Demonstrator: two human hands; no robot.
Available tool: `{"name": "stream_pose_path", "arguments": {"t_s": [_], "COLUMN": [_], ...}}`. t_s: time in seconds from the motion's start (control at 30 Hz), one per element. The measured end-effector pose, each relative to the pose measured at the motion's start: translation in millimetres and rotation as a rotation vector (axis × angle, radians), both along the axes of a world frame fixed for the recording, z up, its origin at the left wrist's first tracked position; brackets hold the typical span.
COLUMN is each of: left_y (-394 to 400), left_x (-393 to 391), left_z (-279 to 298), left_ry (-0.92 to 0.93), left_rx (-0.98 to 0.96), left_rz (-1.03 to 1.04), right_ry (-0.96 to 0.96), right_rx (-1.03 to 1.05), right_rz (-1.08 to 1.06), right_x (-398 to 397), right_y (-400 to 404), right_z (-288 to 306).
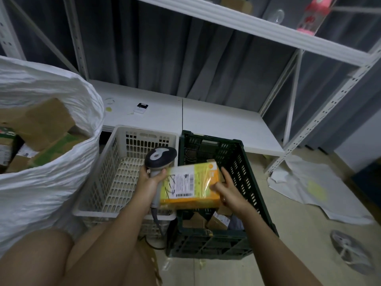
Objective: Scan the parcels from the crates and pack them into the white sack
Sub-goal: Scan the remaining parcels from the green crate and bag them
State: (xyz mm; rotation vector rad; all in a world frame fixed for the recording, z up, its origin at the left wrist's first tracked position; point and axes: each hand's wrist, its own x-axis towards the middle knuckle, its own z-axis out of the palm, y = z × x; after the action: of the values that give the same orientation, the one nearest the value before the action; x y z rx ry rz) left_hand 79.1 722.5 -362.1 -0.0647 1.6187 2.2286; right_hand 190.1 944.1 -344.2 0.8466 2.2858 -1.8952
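Note:
My left hand grips the handle of a grey barcode scanner whose head rises above the white crate. My right hand holds a yellow-and-orange parcel by its right end, label side up, over the dark green crate. The parcel's left end sits right beside the scanner handle. More cardboard parcels lie in the bottom of the green crate. The white sack stands at the left, open, with several boxes inside.
A low white shelf board runs behind the crates, with a small card on it. Metal rack uprights stand at the right. Crumpled white sheets and a small fan lie on the floor at the right. My knee fills the lower left.

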Motion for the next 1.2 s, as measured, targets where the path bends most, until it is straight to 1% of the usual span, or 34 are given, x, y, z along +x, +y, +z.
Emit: {"name": "stream_pose_path", "arguments": {"t_s": [0.07,0.17,0.23,0.37,0.47,0.57,0.67,0.7,0.8,0.87,1.0,1.13,1.2], "left_y": [-1.2,-0.1,1.6,6.1,9.3,10.7,9.3,8.6,6.6,5.4,2.0,-0.5,-1.4], "left_x": [-1.1,0.4,3.9,11.5,11.2,7.3,4.9,4.5,4.8,5.0,3.7,4.7,5.0], "left_z": [-3.8,-5.3,-6.2,-7.9,-9.5,-11.0,-11.9,-12.4,-13.1,-14.0,-17.0,-17.3,-16.1], "left_ry": [0.001,0.023,0.050,0.107,0.103,0.073,0.089,0.092,0.094,0.101,0.084,0.087,0.068], "left_rx": [-0.052,-0.119,-0.190,-0.344,-0.357,-0.330,-0.352,-0.365,-0.399,-0.421,-0.423,-0.398,-0.346], "left_rz": [-0.021,-0.093,-0.172,-0.356,-0.391,-0.364,-0.355,-0.357,-0.356,-0.358,-0.353,-0.348,-0.326], "right_ry": [-0.028,-0.037,-0.048,-0.040,0.021,0.075,0.062,0.062,0.083,0.079,0.158,0.121,0.155], "right_rx": [-0.079,-0.151,-0.153,-0.150,-0.176,-0.090,0.005,-0.025,-0.206,-0.279,-0.524,-0.579,-0.571], "right_rz": [-0.059,-0.144,-0.184,-0.196,-0.343,-0.556,-0.642,-0.645,-0.588,-0.580,-0.785,-0.801,-0.777], "right_x": [7.1,13.7,15.7,16.8,12.1,7.5,8.7,9.5,8.6,5.2,-10.2,-24.3,-29.4], "right_y": [-4.6,-8.8,-9.2,-8.5,-9.8,-19.3,-35.9,-41.8,-56.8,-65.7,-80.9,-88.5,-83.0], "right_z": [-21.1,-35.0,-37.9,-41.2,-44.0,-50.7,-63.1,-65.7,-69.4,-70.3,-70.7,-72.7,-68.7]}}
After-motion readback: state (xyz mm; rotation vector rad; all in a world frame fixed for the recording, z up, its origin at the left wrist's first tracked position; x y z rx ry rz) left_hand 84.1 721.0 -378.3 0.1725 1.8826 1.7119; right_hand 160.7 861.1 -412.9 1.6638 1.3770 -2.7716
